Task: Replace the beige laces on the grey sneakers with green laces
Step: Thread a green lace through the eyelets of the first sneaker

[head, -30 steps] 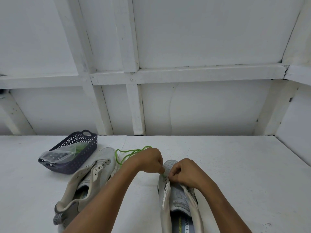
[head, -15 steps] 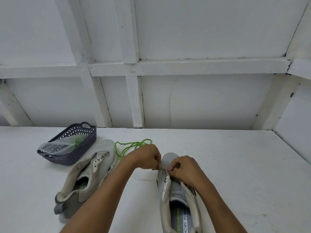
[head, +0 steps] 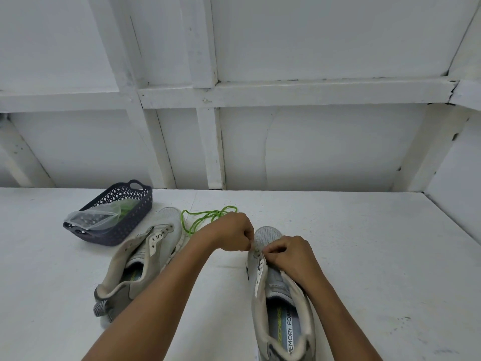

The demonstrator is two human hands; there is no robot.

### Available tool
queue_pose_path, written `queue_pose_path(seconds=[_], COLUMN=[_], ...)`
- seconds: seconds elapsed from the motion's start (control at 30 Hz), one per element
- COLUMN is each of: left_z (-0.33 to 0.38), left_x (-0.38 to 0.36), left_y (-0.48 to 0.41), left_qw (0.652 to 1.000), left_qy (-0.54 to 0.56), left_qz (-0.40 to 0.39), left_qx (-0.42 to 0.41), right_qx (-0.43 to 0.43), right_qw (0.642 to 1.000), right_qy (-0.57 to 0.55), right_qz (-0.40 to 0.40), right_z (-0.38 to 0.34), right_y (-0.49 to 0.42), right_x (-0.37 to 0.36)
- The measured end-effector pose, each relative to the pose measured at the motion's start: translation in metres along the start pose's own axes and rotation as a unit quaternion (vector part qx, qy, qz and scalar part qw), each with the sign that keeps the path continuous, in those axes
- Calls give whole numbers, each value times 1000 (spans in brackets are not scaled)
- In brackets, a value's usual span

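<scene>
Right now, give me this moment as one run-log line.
phase: lacing toe eyelets | left hand: pinches green lace | right hand: grips front sneaker at eyelets | other sneaker: unlaced, beside basket

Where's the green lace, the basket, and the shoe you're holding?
green lace (head: 211, 213): head view, on the loose tangle of loops.
basket (head: 125, 230): head view, on its dark latticed side wall.
held sneaker (head: 268, 234): head view, on its grey mesh toe.

Reaches forward with both bare forearms, converging. Pinches lace (head: 208, 216) in curled left hand (head: 230, 231), knuckles up. Pinches shoe (head: 268, 235) edge with curled right hand (head: 289, 254), fingertips just beside the left's.
</scene>
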State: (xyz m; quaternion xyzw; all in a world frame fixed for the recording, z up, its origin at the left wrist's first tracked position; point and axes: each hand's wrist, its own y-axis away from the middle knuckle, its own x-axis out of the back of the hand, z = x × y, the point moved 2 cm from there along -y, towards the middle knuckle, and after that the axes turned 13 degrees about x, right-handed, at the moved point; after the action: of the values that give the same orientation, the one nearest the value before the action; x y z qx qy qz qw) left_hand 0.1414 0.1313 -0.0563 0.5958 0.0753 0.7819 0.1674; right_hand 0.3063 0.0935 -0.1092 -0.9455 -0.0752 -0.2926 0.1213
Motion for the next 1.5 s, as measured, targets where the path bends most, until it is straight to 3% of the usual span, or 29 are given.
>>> queue_pose_path(seconds=[0.2,0.47,0.67,1.07,1.3,1.5], left_z=[6,11,-5,-23,-20,1], left_x=[-4,-10,-13,-29,-23,-14], left_y=[2,2,1,10,11,15], left_qw=[1000,998,992,968,974,977], left_qy=[-5,27,125,246,218,199], left_qz=[4,49,-8,-47,-66,50], left_qx=[-4,-6,9,17,20,-65], right_qx=[-7,-3,20,26,16,33], right_qw=[1000,998,998,999,998,997], right_qy=[-9,60,62,-5,-52,-58], right_qz=[-5,29,9,-17,-22,33], right_z=[0,-4,-3,-5,-3,-11], right_y=[0,4,5,1,4,6], right_x=[0,-6,-6,14,39,51])
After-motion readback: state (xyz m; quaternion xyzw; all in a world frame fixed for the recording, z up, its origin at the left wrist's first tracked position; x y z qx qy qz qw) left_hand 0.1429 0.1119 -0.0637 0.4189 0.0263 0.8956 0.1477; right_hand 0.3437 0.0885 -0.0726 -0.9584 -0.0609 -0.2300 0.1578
